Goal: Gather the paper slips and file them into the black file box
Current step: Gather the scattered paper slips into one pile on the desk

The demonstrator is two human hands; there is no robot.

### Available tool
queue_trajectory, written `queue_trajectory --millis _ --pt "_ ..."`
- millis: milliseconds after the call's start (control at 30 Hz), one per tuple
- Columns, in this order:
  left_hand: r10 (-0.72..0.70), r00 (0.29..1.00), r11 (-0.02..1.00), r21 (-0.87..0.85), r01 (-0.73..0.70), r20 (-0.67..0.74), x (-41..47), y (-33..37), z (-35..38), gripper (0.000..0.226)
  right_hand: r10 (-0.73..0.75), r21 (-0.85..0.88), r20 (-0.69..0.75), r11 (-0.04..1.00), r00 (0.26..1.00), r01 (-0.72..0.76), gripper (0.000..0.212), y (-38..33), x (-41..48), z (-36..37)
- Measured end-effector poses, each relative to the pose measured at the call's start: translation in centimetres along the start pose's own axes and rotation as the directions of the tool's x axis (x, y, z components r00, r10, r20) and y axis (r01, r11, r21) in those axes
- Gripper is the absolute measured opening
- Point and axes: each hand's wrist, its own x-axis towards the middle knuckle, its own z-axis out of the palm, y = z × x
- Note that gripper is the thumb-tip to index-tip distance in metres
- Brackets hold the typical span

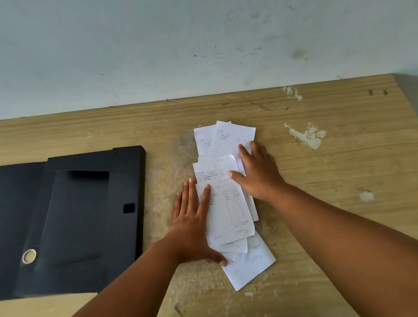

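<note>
Several white paper slips [229, 208] with handwritten tables lie in a loose overlapping pile on the middle of the wooden table [330, 162]. My left hand [192, 223] lies flat along the pile's left edge, fingers spread, thumb on the lowest slip. My right hand [257, 171] presses flat on the pile's right side, fingers apart, covering part of the upper slips. Neither hand grips a slip. The black file box [81, 221] lies open to the left of the pile, its lid folded out further left.
The table's far edge meets a pale scuffed wall [191, 37]. The table's right edge runs down the frame's right side. Chipped white patches [307, 134] mark the wood to the right of the slips.
</note>
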Motion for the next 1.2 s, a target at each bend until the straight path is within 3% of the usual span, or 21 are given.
queue_trajectory --millis 133,367,467,567,667,867,1000,1100,1200 --pt "-0.004 1.000 0.999 -0.045 0.003 -0.014 0.1 -0.4 -0.2 0.165 -0.084 -0.042 0.059 0.995 0.995 0.087 0.088 0.6 -0.8 0.3" --pt "0.023 0.999 0.998 -0.053 -0.025 -0.036 -0.1 -0.4 -0.1 0.156 -0.227 0.078 0.064 0.972 0.972 0.222 0.074 1.4 -3.3 -0.1" --pt "0.065 0.998 0.996 -0.062 -0.065 0.002 -0.3 -0.7 -0.6 0.158 -0.075 0.291 -0.104 0.951 0.992 0.103 0.065 0.8 -4.5 0.0" --pt "0.068 0.997 0.996 -0.062 -0.066 0.023 -0.3 -0.6 -0.8 0.159 0.164 0.301 -0.312 0.951 0.936 -0.066 0.059 -0.9 -5.2 0.5" --pt "0.018 1.000 1.000 -0.023 -0.018 0.013 -0.2 -0.4 -0.4 0.160 0.392 0.371 -0.229 0.881 0.891 -0.293 0.072 -2.7 -5.7 0.7" --pt "-0.035 0.999 0.999 0.025 0.035 0.013 0.3 -0.1 0.1 0.160 0.563 0.631 -0.009 0.644 0.826 -0.432 0.073 -5.9 -5.3 0.8" --pt "-0.041 0.999 0.999 0.034 0.040 0.025 0.4 -0.1 0.2 0.160 0.593 0.659 0.024 0.595 0.805 -0.459 0.074 -6.1 -4.7 1.6" --pt "-0.044 0.999 0.999 0.026 0.043 0.032 0.5 -0.2 0.2 0.161 0.592 0.633 0.017 0.617 0.806 -0.467 0.070 -7.1 -5.3 0.6" --pt "-0.047 0.998 0.999 0.030 0.046 0.045 0.6 -0.2 0.1 0.161 0.587 0.609 0.000 0.642 0.810 -0.466 0.083 -8.0 -5.5 -0.2"
